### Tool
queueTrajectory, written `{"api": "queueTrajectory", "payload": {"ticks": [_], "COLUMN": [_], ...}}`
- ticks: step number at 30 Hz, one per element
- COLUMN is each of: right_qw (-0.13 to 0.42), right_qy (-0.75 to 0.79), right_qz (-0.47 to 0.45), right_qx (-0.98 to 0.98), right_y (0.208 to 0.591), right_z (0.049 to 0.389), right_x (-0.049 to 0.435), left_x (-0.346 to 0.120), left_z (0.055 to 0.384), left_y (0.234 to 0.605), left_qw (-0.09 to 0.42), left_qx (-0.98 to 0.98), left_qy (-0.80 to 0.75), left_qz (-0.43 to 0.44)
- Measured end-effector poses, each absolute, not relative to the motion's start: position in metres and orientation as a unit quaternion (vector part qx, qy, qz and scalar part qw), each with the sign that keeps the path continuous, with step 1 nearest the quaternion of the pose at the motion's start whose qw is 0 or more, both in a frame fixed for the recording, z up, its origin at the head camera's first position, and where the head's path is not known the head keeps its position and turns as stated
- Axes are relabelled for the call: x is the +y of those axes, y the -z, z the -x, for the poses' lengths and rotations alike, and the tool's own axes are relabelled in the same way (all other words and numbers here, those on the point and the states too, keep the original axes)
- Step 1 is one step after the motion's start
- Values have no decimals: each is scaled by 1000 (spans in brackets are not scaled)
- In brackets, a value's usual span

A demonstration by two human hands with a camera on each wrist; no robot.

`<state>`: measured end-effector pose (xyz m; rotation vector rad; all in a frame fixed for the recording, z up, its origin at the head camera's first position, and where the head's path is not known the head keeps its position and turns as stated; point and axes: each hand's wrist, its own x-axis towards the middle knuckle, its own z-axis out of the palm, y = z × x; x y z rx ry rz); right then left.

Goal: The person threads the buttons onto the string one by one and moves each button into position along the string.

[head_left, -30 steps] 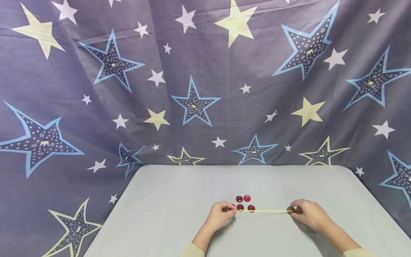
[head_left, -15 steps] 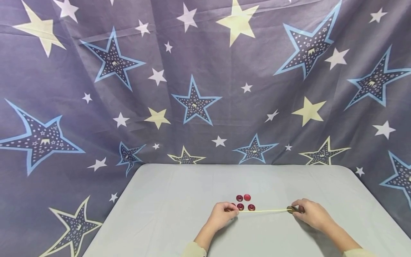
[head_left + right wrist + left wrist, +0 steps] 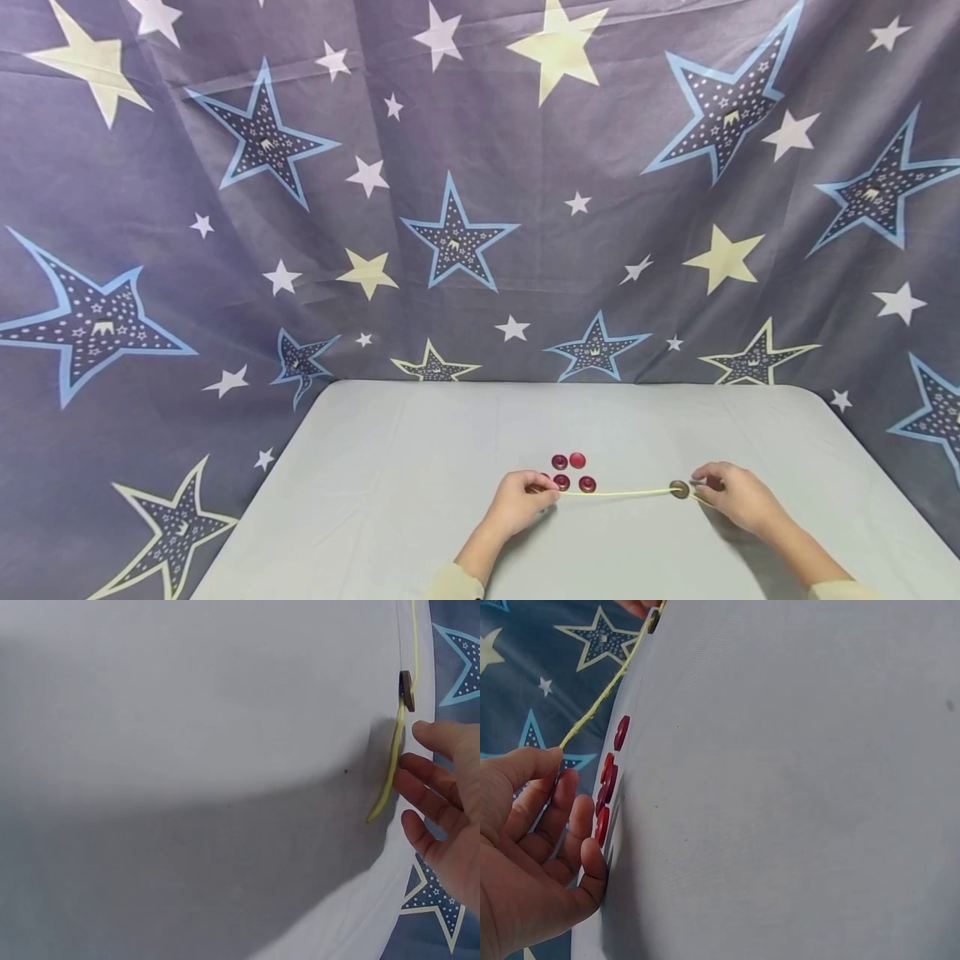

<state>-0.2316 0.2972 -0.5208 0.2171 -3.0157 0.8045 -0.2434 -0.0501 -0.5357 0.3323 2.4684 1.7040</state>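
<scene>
My left hand (image 3: pixel 517 502) pinches one end of a yellow string (image 3: pixel 615 493) between thumb and forefinger, with its other fingers loosely bent. The string runs to the right through a brown button (image 3: pixel 679 489), which lies on the table. Past the button, a short tail of string (image 3: pixel 388 778) lies on the cloth in the right wrist view. Beside the button and tail, my right hand (image 3: pixel 741 498) has its fingers spread apart and grips nothing. Several red buttons (image 3: pixel 588 484) lie just beyond my left fingertips, one partly hidden behind them.
A pale grey cloth covers the table (image 3: pixel 420 450), which has rounded far corners. Behind it hangs a dark purple-grey curtain (image 3: pixel 495 133) printed with stars.
The right hand has let go of the brown button and drawn a little to the right, leaving it on the table. The left hand has shifted slightly right, still holding the string.
</scene>
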Motion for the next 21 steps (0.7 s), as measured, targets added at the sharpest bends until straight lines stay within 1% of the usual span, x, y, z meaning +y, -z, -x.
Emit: {"api": "queueTrajectory", "payload": {"ticks": [7, 14, 21], "right_qw": [18, -18, -6], "right_qy": [-269, -287, -281], "right_qz": [-74, -67, -91], "right_qx": [-960, -955, -955], "right_y": [518, 520, 524], "right_z": [232, 234, 235], "right_x": [297, 287, 285], "left_x": [-49, -50, -51], "left_z": [243, 242, 243], "left_y": [535, 534, 534], "left_qw": [60, 58, 62], "left_qx": [815, 815, 819], "left_qy": [-567, -567, -561], "left_qz": [-105, -105, -102]}}
